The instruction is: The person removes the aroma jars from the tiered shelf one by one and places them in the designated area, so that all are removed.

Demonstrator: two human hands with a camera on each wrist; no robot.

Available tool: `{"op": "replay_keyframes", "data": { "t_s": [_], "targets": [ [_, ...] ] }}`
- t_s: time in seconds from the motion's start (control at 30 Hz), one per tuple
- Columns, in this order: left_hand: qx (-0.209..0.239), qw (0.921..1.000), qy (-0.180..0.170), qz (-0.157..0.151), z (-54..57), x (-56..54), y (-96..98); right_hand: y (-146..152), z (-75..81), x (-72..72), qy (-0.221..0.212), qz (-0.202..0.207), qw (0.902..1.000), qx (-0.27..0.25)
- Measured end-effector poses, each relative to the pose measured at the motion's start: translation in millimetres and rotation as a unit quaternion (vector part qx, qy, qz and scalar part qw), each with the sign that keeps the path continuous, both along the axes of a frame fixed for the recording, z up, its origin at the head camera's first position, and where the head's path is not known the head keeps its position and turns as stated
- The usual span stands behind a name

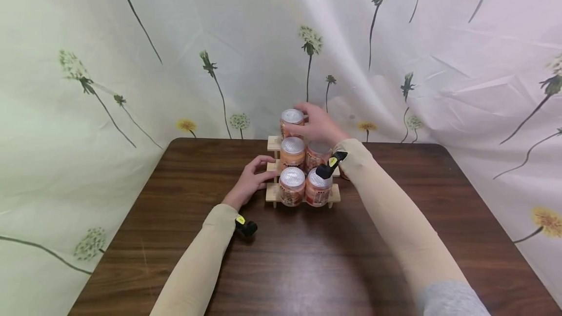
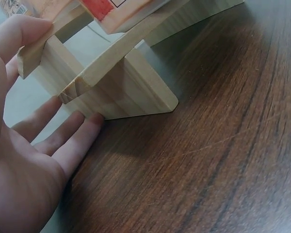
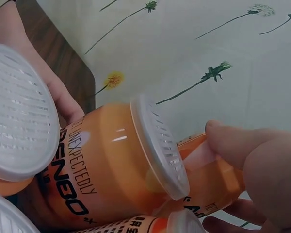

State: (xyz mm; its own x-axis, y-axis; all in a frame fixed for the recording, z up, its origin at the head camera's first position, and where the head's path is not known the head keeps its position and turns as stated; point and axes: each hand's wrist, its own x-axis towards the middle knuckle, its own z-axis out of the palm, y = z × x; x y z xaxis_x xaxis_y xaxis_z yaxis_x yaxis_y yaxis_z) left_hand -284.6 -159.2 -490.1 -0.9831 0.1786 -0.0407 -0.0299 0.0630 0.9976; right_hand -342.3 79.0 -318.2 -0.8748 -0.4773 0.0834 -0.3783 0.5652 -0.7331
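Right sleeve [image 1: 395,218] nearest. Right hand [image 1: 319,125] grips rear can [image 1: 291,116], fingers curled round it; can at hand's 9 o'clock, long axis upright, at 12 o'clock end of rack [image 1: 272,193], seating unclear. Left hand [image 1: 250,181] farther off, fingers extended, touching rack's 9 o'clock side.

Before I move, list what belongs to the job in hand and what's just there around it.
Seemingly part of the job:
top jar, held by the right hand
wooden rack, touched by the left hand
other jars standing on the rack

Just there:
table under the rack
flowered cloth hanging behind
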Motion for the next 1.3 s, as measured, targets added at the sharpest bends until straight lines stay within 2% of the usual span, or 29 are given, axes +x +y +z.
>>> {"op": "replay_keyframes", "data": {
  "t_s": [0.2, 0.4, 0.63, 0.83, 1.0, 1.3],
  "targets": [
    [0.006, 1.0, -0.004, 0.001, 0.7, -0.2, 0.9, -2, -0.4, -2.4, -0.004, -0.008, 0.9999, -0.008],
    [0.009, 1.0, -0.004, -0.001, -0.9, -1.8, 1.5, -3, -0.4, -0.4, -0.007, -0.034, 0.9993, -0.016],
    [0.008, 1.0, -0.005, 0.001, -1.4, -2.2, 1.2, -3, -2.4, -1.3, 0.021, -0.058, 0.9971, -0.043],
    [0.003, 1.0, -0.005, 0.004, -0.2, -1.3, 1.7, 1, -1.7, -1.2, 0.022, -0.079, 0.9941, -0.072],
    [0.005, 0.9999, -0.008, 0.007, -1.4, -2.2, 2.7, 8, 1.4, -0.6, 0.016, -0.103, 0.9864, -0.127],
    [-0.002, 1.0, -0.005, 0.006, -1.1, -1.7, 2.5, 38, 7.6, -0.1, 0.02, -0.156, 0.9639, -0.214]
  ]
}}
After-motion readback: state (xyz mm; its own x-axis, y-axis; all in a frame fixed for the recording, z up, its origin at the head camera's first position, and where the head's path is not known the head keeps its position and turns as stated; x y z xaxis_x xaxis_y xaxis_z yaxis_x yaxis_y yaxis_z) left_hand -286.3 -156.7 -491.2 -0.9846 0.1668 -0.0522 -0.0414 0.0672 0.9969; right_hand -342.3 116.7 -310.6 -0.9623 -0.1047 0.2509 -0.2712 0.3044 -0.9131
